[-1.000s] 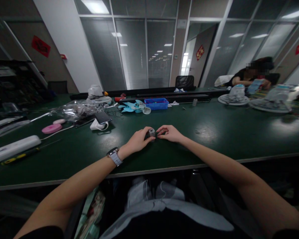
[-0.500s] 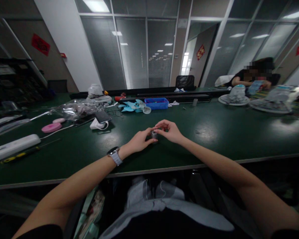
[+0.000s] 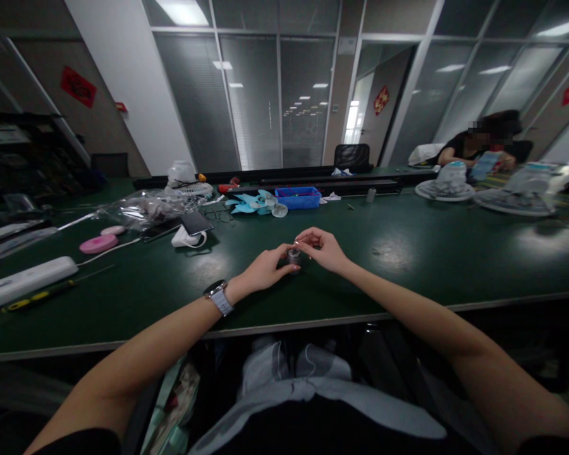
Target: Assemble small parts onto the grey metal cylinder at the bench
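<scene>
A small grey metal cylinder (image 3: 294,255) stands on the green table (image 3: 265,303), a little back from its front edge. My left hand (image 3: 268,266) grips it from the left, with the thumb in front and the fingers behind. Just above its top, my right hand (image 3: 326,250) is closed in a pinch, thumb and index fingertip together. Whatever lies between those fingertips is too small to make out. A watch with a grey strap (image 3: 222,298) is on my left wrist.
Behind are a blue basket (image 3: 298,198), light-blue fan blades (image 3: 252,202) and another small cylinder (image 3: 370,194). On the left lie a power strip (image 3: 28,282), a screwdriver (image 3: 40,297) and a pink disc (image 3: 98,244). A person (image 3: 474,144) sits beyond white fan parts (image 3: 448,183).
The fingertips of my right hand have lifted slightly off the cylinder's top, so more of it shows. My left hand has stayed in place.
</scene>
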